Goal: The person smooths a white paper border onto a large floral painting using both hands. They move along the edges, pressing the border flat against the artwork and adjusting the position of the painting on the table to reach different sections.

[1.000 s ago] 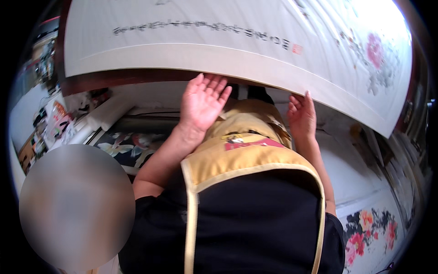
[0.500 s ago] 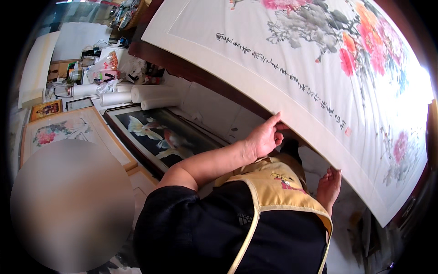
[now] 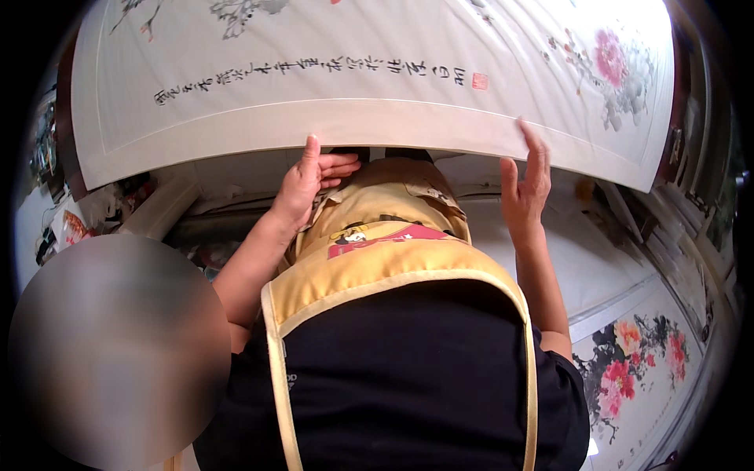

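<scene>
A large white sheet [image 3: 314,125] with ink-and-colour flowers, a column of brush writing and a small red seal spans the top of the view. Its pale border hangs over the near table edge. At that border, left of centre, is my left hand [image 3: 302,184], thumb up against the edge and fingers stretched out below it, holding nothing. Farther right, my right hand [image 3: 528,188] has its thumb and fingers apart. Its raised forefinger overlaps the border, slightly smeared by motion; whether it touches the sheet I cannot tell.
The dark red table [image 3: 69,133] shows beyond the sheet's sides. My yellow apron [image 3: 393,243] lies just below the edge. Another flower painting [image 3: 620,377] is at the lower right, and pale rolls [image 3: 161,206] lie at left. A round blur hides the lower left.
My view has turned, so the sheet's near edge now runs almost level. Both hands have shifted along the border, ending farther apart, and their fingers have come off the edge.
</scene>
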`<move>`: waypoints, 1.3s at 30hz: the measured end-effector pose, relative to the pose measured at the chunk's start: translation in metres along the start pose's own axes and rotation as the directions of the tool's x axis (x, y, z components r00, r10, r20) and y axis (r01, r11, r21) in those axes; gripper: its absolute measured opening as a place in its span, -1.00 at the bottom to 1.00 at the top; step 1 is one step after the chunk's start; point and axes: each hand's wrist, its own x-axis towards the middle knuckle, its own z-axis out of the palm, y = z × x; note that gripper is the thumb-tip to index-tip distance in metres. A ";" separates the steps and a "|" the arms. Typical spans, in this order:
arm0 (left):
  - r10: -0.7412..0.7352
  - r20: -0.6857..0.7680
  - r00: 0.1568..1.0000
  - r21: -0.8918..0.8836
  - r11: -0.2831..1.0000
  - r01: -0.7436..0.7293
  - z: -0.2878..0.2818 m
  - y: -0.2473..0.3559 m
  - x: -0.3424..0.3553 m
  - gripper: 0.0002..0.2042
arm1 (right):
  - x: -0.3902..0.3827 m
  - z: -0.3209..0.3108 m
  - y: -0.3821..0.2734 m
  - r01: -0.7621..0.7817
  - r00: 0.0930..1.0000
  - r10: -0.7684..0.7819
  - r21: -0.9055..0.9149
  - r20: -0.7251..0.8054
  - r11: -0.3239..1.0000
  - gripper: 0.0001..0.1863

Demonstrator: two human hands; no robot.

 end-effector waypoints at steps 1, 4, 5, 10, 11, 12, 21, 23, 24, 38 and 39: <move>-0.021 0.036 0.999 -0.007 1.000 0.022 -0.004 0.001 -0.001 -0.07 | 0.008 0.007 0.001 0.149 0.981 -0.163 -0.129 -0.104 0.980 -0.41; -0.064 0.105 0.992 -0.006 0.998 0.065 -0.010 -0.002 -0.004 -0.05 | 0.010 0.042 0.013 -0.003 0.937 -0.051 -0.152 -0.346 0.988 -0.26; -0.064 0.121 0.991 -0.014 0.998 0.066 -0.008 -0.004 -0.001 -0.05 | -0.008 0.063 0.006 0.106 0.994 -0.110 -0.278 0.001 0.955 -0.25; -0.027 0.149 0.988 0.048 0.999 0.020 0.006 0.001 -0.002 -0.08 | -0.020 0.058 -0.023 0.441 0.638 -0.464 0.203 0.614 0.874 -0.58; -0.024 0.164 0.986 0.071 0.997 0.013 0.007 0.001 0.001 -0.13 | -0.008 0.052 -0.019 0.453 0.749 -0.496 0.206 0.439 0.867 -0.64; -0.027 0.174 0.984 0.088 0.996 0.012 0.007 -0.001 0.002 -0.17 | 0.000 0.048 -0.016 0.446 0.805 -0.488 0.197 0.338 0.873 -0.70; 0.173 0.223 0.959 0.454 0.853 -0.259 0.034 0.015 0.000 -0.67 | 0.011 0.046 -0.018 0.216 0.934 -0.217 0.033 0.283 0.976 -0.77; 0.215 0.202 0.956 0.458 0.842 -0.286 0.041 0.018 -0.002 -0.70 | 0.009 0.046 -0.014 0.246 0.909 -0.233 0.006 0.346 0.969 -0.58; 0.237 0.190 0.953 0.413 0.861 -0.297 0.044 0.016 -0.002 -0.71 | 0.008 0.044 -0.009 0.266 0.891 -0.257 0.028 0.373 0.964 -0.57; 0.286 0.130 0.949 0.302 0.900 -0.313 0.051 0.009 0.002 -0.75 | 0.007 0.042 -0.022 0.198 0.906 -0.179 -0.009 0.383 0.980 -0.50; 0.286 0.132 0.949 0.304 0.900 -0.313 0.052 0.009 0.001 -0.75 | 0.006 0.040 -0.019 0.210 0.895 -0.196 0.008 0.401 0.978 -0.48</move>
